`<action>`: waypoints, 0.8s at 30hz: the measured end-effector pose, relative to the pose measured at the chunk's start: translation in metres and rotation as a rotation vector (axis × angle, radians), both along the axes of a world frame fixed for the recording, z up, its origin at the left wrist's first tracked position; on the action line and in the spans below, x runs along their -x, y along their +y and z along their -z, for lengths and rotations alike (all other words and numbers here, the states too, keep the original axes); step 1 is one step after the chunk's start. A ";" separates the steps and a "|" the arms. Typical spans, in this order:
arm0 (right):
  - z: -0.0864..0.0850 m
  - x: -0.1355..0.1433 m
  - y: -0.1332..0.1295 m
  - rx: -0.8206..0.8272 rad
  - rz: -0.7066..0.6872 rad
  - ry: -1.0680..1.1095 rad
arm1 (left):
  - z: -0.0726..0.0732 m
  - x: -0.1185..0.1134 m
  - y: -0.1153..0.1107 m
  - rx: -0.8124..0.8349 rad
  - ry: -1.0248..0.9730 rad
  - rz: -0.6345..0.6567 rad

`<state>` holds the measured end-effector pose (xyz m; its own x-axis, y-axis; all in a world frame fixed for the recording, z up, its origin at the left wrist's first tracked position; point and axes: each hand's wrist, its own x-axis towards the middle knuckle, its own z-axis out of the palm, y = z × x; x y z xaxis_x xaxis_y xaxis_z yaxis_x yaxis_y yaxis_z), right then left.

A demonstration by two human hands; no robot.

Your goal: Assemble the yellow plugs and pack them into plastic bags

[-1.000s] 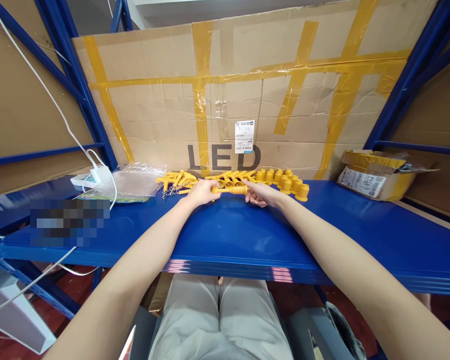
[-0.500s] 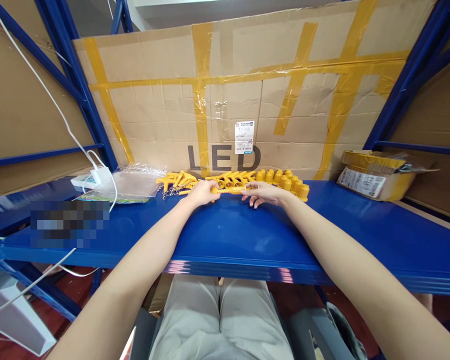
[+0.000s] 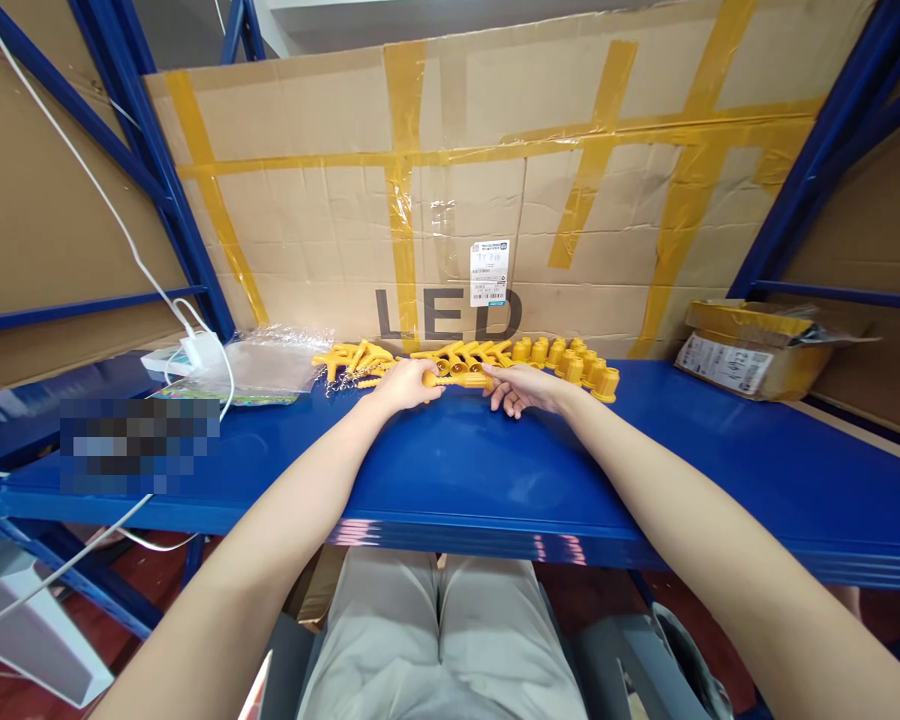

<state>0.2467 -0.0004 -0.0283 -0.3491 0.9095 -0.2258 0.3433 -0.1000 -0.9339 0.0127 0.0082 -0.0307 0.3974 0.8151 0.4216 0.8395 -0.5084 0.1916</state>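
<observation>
My left hand (image 3: 403, 386) is closed around the left end of a yellow plastic part (image 3: 462, 380), a slim stem that widens toward the right. My right hand (image 3: 526, 388) pinches the wider end, its lower fingers curled loosely. The part lies level between both hands, just above the blue shelf (image 3: 480, 460); whether it is one piece or two joined ones I cannot tell. Behind the hands are several yellow stem-like pieces (image 3: 465, 352). Yellow cup-shaped pieces (image 3: 604, 384) stand in rows beyond my right hand. Left of my left hand lie yellow branching pieces (image 3: 356, 358) with small metal chains (image 3: 339, 384).
A taped cardboard sheet (image 3: 330, 230) marked LED closes off the back. On the right sits an open cardboard box (image 3: 754, 350). Clear plastic bags (image 3: 277, 362), a white plug with a cable (image 3: 202, 350) and a blurred dark object (image 3: 139, 435) are on the left.
My right hand has shifted very slightly, its fingertips now closer around the wide end of the yellow part. My left hand stays in place, still holding the other end.
</observation>
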 end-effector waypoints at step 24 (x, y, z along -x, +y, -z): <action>-0.002 0.001 -0.008 -0.091 -0.031 0.046 | -0.006 -0.002 -0.005 0.055 0.089 -0.097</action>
